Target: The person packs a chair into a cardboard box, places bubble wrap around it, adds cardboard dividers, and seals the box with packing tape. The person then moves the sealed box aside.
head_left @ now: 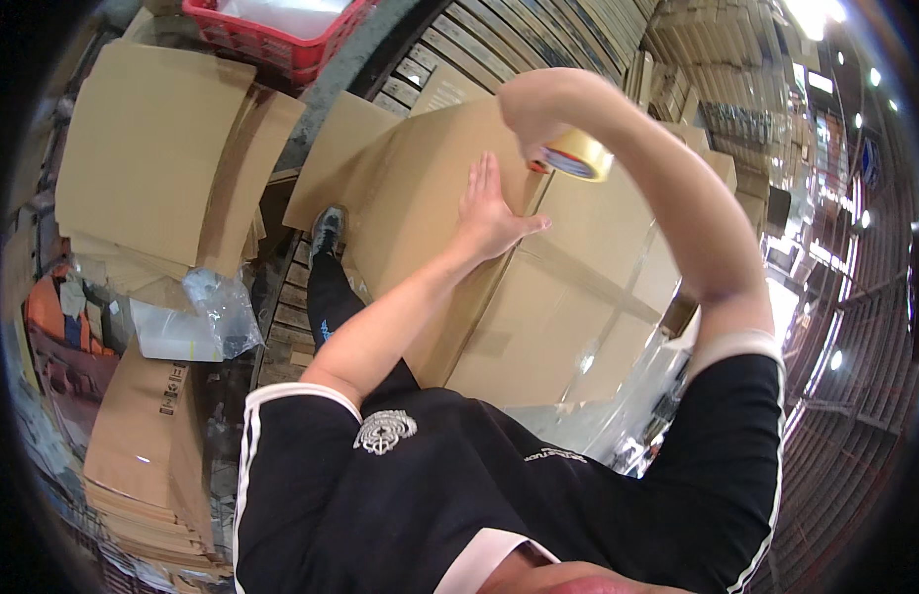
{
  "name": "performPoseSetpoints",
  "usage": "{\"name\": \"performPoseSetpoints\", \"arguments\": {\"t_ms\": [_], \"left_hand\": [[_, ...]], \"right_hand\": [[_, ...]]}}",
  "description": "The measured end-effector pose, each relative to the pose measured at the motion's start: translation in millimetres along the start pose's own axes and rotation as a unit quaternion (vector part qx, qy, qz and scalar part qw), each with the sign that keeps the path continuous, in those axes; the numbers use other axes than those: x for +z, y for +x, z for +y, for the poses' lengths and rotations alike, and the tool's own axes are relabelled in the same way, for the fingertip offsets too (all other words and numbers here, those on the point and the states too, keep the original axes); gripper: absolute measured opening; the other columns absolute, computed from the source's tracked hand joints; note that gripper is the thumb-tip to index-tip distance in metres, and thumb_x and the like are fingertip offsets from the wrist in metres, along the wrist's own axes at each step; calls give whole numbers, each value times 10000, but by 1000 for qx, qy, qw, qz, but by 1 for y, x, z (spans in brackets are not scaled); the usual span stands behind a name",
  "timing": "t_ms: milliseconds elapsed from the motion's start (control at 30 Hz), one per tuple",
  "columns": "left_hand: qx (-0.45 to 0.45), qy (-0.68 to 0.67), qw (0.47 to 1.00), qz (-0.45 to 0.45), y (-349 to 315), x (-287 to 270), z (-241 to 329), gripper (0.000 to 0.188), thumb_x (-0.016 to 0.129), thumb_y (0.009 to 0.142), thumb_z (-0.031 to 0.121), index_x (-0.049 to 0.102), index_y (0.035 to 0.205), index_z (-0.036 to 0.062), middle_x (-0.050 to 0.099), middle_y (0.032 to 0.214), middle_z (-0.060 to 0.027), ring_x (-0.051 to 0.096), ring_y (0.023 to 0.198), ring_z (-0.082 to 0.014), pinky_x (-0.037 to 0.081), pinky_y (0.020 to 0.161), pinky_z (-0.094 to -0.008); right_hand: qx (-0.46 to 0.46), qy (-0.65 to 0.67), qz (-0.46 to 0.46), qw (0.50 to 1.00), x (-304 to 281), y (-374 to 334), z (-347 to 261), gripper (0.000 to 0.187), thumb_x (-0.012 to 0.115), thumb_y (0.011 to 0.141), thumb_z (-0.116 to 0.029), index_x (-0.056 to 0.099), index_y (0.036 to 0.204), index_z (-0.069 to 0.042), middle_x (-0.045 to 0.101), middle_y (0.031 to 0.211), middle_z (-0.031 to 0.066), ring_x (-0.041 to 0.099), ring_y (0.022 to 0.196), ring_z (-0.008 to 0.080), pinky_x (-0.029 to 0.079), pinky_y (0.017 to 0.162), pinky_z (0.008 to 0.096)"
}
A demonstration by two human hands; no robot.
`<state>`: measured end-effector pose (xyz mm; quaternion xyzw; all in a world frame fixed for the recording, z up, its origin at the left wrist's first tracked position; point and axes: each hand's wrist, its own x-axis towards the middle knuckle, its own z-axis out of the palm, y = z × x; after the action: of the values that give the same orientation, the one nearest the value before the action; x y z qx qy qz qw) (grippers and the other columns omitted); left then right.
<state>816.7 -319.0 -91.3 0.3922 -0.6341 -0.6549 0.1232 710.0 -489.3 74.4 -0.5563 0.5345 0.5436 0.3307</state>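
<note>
A large brown cardboard box (568, 287) stands in front of me, its seam running away from my body. My left hand (494, 220) lies flat on the box beside that seam, fingers stretched out and thumb apart. Over the far part of the seam, my right hand (532, 124) is bent down and closed around a tape dispenser (539, 164), partly hidden by the hand. A roll of yellowish packing tape (581, 156) shows at its right side. Close to the box's left side is my shoe (328, 230).
At the left, flat cardboard sheets (143, 148) are stacked, with clear plastic bags (222, 312) and another cardboard stack (143, 436) nearer me. A red crate (271, 45) stands far left. Wooden pallets (479, 45) lie beyond the box; bundled cardboard (722, 49) rises at the far right.
</note>
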Motion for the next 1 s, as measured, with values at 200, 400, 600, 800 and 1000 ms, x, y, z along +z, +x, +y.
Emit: {"name": "performPoseSetpoints", "arguments": {"t_ms": [200, 400, 600, 800, 1000], "left_hand": [[311, 285, 902, -96, 26, -24, 65, 1046, 787, 947, 360, 172, 1743, 73, 293, 1785, -156, 153, 1680, -413, 228, 1323, -520], [81, -133, 956, -248, 23, 6, 75, 796, 611, 1065, 370, 289, 1714, 40, 270, 1795, -178, 220, 1669, -327, 248, 1328, -503], [322, 304, 897, -1, 61, -77, 45, 741, 501, 1118, 423, 315, 1695, -3, 274, 1789, -196, 245, 1662, -286, 245, 1335, -474], [164, 225, 946, 166, 117, -34, 24, 803, 431, 1128, 518, 290, 1687, -41, 271, 1776, -236, 235, 1661, -327, 209, 1342, -491], [187, 197, 962, -39, 116, 67, -8, 884, 361, 1137, 612, 265, 1680, -78, 269, 1763, -276, 224, 1659, -369, 173, 1348, -507]], "right_hand": [[23, -14, 37, 999, 43, -73, 28, 192, 842, 686, -143, 801, 829, -20, 775, 837, 167, 772, 842, 355, 612, 716, 445], [87, -66, 214, 971, 150, -43, 21, 231, 850, 684, -74, 841, 913, -47, 815, 977, 167, 798, 947, 330, 631, 777, 426], [211, 358, 214, 884, 243, -173, 57, 185, 782, 789, -153, 836, 949, -78, 793, 990, 159, 765, 928, 366, 609, 811, 424], [312, 615, 294, 661, 416, -265, -72, 281, 787, 761, -140, 844, 1033, -95, 759, 976, 128, 736, 871, 275, 575, 804, 382], [292, 735, 297, 535, 461, -243, -162, 303, 805, 748, -129, 832, 1034, -33, 784, 1022, 105, 749, 953, 230, 589, 849, 374]]}}
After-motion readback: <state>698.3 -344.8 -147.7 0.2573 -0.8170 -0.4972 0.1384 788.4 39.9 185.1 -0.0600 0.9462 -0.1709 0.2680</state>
